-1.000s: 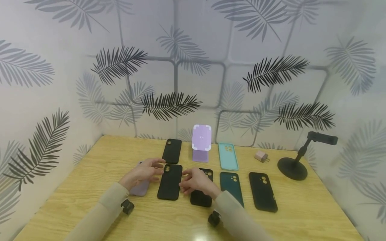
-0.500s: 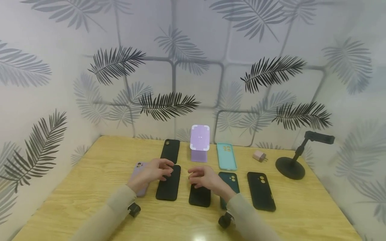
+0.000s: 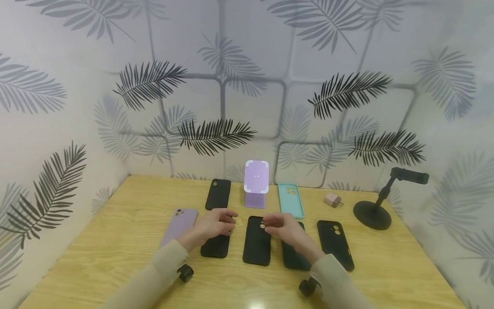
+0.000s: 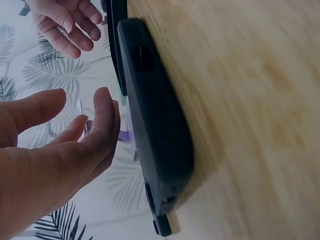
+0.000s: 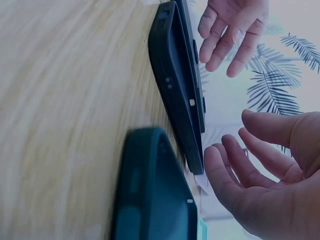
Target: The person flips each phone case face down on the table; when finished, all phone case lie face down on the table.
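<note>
My left hand [image 3: 214,224] hovers over a black phone case [image 3: 215,248], fingers loosely bent and holding nothing. In the left wrist view a gap separates those fingers from the black case [image 4: 155,115]. My right hand [image 3: 287,229] hangs above a dark teal phone case [image 3: 295,259], which it partly covers; its fingers are relaxed too. Between the hands lies another black phone case [image 3: 256,244], its camera cutout near the right fingertips. The right wrist view has the teal case [image 5: 155,195] below the hand, apart from it. A lilac phone case [image 3: 179,227] lies left of my left hand.
Behind these stand a purple phone stand [image 3: 256,177], a black case [image 3: 218,195] and a turquoise case [image 3: 291,204]. To the right are another black case [image 3: 335,244], a pink charger plug [image 3: 332,199] and a black stand [image 3: 372,213]. A patterned wall borders the wooden table [image 3: 216,287].
Both hands have moved to the right above the cases. The lilac case is uncovered, and the right hand has passed from the middle black case to the teal one. The cases stay in place.
</note>
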Available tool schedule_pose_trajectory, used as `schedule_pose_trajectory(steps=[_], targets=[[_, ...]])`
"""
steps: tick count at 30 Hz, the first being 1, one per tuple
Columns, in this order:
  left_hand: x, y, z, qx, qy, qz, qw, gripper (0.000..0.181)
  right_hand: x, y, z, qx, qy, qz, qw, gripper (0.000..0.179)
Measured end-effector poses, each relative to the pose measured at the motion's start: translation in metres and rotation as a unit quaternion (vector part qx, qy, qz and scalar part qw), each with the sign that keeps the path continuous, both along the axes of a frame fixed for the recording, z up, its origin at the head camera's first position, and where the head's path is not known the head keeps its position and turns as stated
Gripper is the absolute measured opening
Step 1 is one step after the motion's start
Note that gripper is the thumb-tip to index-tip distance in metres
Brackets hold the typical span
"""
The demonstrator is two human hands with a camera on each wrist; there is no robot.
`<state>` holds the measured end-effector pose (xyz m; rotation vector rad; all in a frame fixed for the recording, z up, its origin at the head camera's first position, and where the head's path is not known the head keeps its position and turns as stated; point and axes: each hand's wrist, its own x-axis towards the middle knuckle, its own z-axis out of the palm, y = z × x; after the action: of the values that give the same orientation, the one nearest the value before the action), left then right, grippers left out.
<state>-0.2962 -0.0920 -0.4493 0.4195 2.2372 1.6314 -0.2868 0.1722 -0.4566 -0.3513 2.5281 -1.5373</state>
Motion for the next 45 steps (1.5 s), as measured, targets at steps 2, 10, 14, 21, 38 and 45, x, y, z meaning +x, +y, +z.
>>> schedule_pose_trajectory(steps=[2, 10, 14, 21, 38, 45], targets=[[0.001, 0.004, 0.000, -0.001, 0.000, -0.002, 1.0000, 0.042, 0.001, 0.004, -0.001, 0.007, 0.002, -0.007, 0.9999, 0.031], [0.007, 0.013, 0.000, -0.017, -0.012, -0.018, 0.9996, 0.046, 0.007, 0.013, 0.000, 0.030, -0.016, -0.001, 0.9994, 0.032], [0.009, 0.018, 0.000, -0.025, -0.022, -0.032, 0.9989, 0.046, 0.010, 0.014, 0.002, 0.033, -0.034, 0.016, 0.9988, 0.035], [0.009, 0.024, 0.001, -0.002, -0.067, -0.039, 0.9970, 0.047, 0.011, 0.013, 0.002, 0.010, -0.047, 0.033, 0.9983, 0.039], [0.005, 0.034, 0.000, 0.072, -0.130, 0.019, 0.9888, 0.065, 0.011, 0.004, -0.007, -0.096, -0.102, 0.050, 0.9888, 0.047], [0.003, 0.035, 0.002, 0.091, -0.111, 0.027, 0.9892, 0.062, 0.010, -0.004, -0.009, -0.147, -0.125, 0.063, 0.9791, 0.052]])
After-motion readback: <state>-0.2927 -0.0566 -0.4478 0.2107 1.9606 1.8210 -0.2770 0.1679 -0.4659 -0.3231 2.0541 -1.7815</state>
